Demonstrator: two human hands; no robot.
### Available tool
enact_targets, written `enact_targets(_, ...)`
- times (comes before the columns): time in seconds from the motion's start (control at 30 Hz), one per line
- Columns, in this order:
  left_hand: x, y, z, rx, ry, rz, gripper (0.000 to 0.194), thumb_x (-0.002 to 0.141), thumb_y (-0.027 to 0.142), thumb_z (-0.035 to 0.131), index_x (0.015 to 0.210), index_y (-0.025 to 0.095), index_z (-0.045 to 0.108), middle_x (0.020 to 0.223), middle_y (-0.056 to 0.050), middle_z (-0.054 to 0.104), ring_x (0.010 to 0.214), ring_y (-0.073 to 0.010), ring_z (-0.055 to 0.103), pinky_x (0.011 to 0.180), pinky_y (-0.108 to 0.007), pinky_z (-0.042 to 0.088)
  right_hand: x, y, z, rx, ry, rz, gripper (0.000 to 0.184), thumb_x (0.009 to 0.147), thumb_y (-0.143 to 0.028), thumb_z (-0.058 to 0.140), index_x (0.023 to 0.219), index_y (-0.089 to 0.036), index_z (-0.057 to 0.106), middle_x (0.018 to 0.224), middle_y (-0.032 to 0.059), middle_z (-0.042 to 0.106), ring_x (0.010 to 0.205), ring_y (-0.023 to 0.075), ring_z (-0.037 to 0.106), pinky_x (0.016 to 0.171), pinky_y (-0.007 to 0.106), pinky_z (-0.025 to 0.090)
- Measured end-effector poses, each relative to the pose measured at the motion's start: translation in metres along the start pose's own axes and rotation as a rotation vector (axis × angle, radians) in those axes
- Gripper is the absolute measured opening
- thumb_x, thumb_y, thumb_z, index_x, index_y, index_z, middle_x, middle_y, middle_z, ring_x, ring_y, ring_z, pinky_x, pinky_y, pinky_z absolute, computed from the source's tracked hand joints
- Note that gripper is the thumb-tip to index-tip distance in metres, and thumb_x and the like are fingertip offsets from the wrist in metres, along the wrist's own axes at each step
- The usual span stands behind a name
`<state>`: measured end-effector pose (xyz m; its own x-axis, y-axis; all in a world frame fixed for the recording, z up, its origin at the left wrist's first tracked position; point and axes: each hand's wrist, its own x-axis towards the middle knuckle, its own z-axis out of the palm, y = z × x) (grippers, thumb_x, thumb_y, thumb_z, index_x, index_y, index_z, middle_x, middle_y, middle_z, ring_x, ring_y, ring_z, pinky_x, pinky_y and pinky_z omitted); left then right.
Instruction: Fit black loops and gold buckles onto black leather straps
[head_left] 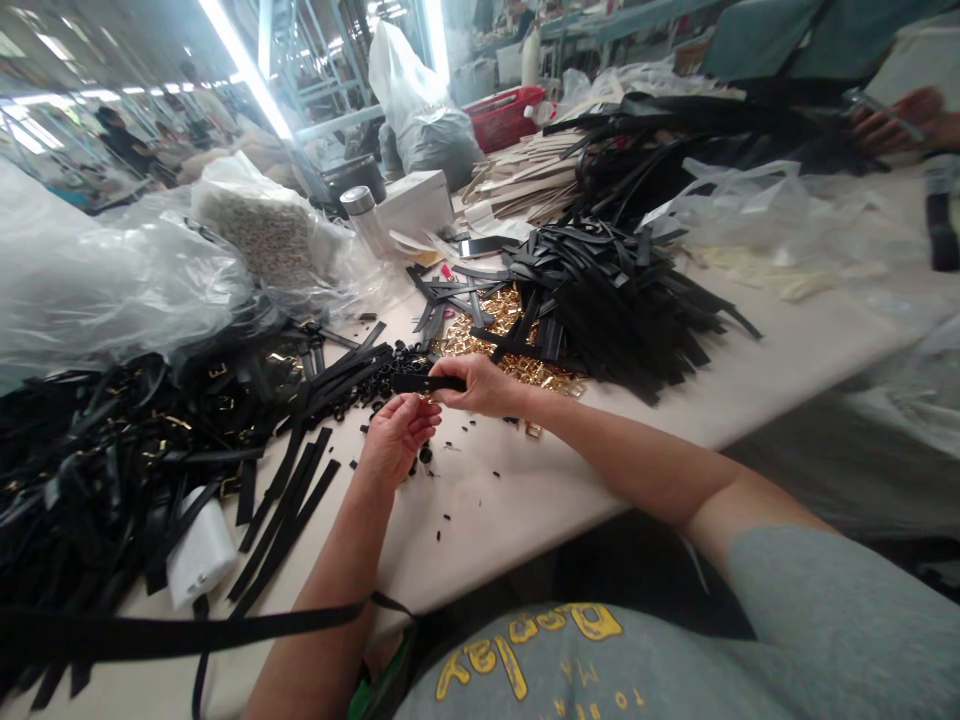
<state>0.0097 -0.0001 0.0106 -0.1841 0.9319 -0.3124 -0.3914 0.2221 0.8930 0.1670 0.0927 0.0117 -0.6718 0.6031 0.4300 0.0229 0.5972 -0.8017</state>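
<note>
My right hand [480,385] is closed on a short black strap [414,383], which sticks out to the left between thumb and fingers. Just below it, my left hand [399,432] has its fingers curled in a pinch, close under the strap. A small glint of gold shows between the two hands, but what the left fingertips hold is too small to make out. Beyond the hands lies a heap of gold buckles [495,315]. Small black loops [405,362] are scattered to its left. A thick pile of black straps [622,310] lies to the right.
Buckled black straps [97,470] heap up at the left, beside a white block-shaped object [201,548]. Clear plastic bags [112,275], a metal-capped bottle [364,215] and a white box [416,205] stand behind. Another person's hand [904,120] shows at far right.
</note>
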Motion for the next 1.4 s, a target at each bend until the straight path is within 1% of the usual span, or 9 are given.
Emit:
enact_targets(0.23,0.001,0.003,-0.001,0.049,0.023,0.118,0.041,0.052,0.032,0.089,0.080,0.015,0.065,0.074,0.000,0.067,0.059,-0.0073,0.061,0.056,-0.017,0.048,-0.001,0.007,0.003,-0.080,0.010,-0.115,0.013,0.084,-0.020,0.060,0.094,-0.012,0.065,0.081,0.0023,0.064,0.072,0.0105,0.055,0.069,0.022,0.042)
enact_targets(0.43,0.002,0.011,-0.011,0.334,0.085,0.365,0.042,0.063,0.038,0.082,0.095,0.016,0.066,0.076,-0.003,0.069,0.062,-0.0134,0.064,0.061,-0.025,0.052,0.000,0.005,-0.002,0.075,0.036,0.084,0.026,0.090,-0.031,0.052,0.098,-0.010,0.064,0.070,-0.0006,0.060,0.055,0.0079,0.047,0.058,0.021,0.038)
enact_targets(0.6,0.002,0.016,-0.022,0.761,0.220,0.658,0.034,0.073,0.032,0.074,0.105,0.022,0.070,0.075,0.000,0.069,0.064,-0.0119,0.061,0.068,-0.023,0.049,0.001,0.005,-0.004,0.003,0.083,0.163,0.019,0.087,-0.023,0.053,0.090,-0.010,0.066,0.066,-0.0012,0.058,0.055,0.0079,0.048,0.058,0.022,0.036)
enact_targets(0.67,0.001,0.017,-0.022,0.776,0.220,0.685,0.031,0.074,0.032,0.074,0.103,0.023,0.071,0.076,0.000,0.069,0.065,-0.0118,0.061,0.069,-0.023,0.049,0.001,0.006,-0.004,-0.017,0.072,0.170,0.018,0.086,-0.022,0.053,0.089,-0.010,0.067,0.064,-0.0018,0.057,0.054,0.0078,0.047,0.058,0.022,0.036)
enact_targets(0.77,0.001,0.015,-0.018,0.529,0.139,0.566,0.033,0.072,0.036,0.076,0.099,0.019,0.070,0.077,-0.001,0.068,0.064,-0.0120,0.062,0.067,-0.024,0.051,0.002,0.006,-0.003,0.008,0.086,0.169,0.019,0.086,-0.023,0.053,0.089,-0.010,0.067,0.063,-0.0020,0.057,0.055,0.0079,0.047,0.057,0.022,0.036)
enact_targets(0.93,0.004,0.011,-0.009,0.073,0.033,0.203,0.042,0.060,0.034,0.085,0.092,0.015,0.066,0.074,-0.001,0.066,0.056,-0.0085,0.059,0.052,-0.018,0.049,0.001,0.005,0.001,0.155,0.105,0.090,0.024,0.081,-0.028,0.061,0.097,-0.010,0.066,0.075,0.0001,0.062,0.062,0.0087,0.050,0.060,0.021,0.040)
enact_targets(1.07,0.004,0.008,-0.003,-0.090,-0.031,-0.008,0.035,0.057,0.024,0.086,0.081,0.014,0.062,0.067,0.002,0.061,0.049,-0.0039,0.054,0.046,-0.011,0.045,-0.001,0.006,0.007,0.203,0.021,-0.012,0.026,0.079,-0.028,0.064,0.098,-0.010,0.066,0.079,0.0005,0.063,0.067,0.0092,0.053,0.064,0.021,0.042)
enact_targets(1.23,0.001,0.005,0.003,-0.171,-0.116,-0.131,0.033,0.059,0.018,0.085,0.080,0.013,0.061,0.063,0.003,0.058,0.049,-0.0029,0.052,0.045,-0.008,0.044,-0.001,0.009,0.008,0.080,0.014,-0.077,0.012,0.080,-0.023,0.063,0.084,-0.011,0.064,0.069,-0.0024,0.059,0.062,0.0078,0.050,0.062,0.020,0.039)
enact_targets(1.4,0.004,0.003,0.005,-0.209,0.011,-0.111,0.026,0.068,0.021,0.081,0.084,0.013,0.062,0.070,-0.001,0.064,0.054,-0.0050,0.058,0.050,-0.011,0.049,-0.003,0.006,0.007,-0.219,0.105,-0.093,0.005,0.083,-0.019,0.062,0.082,-0.014,0.061,0.075,-0.0001,0.060,0.069,0.0104,0.052,0.064,0.021,0.037)
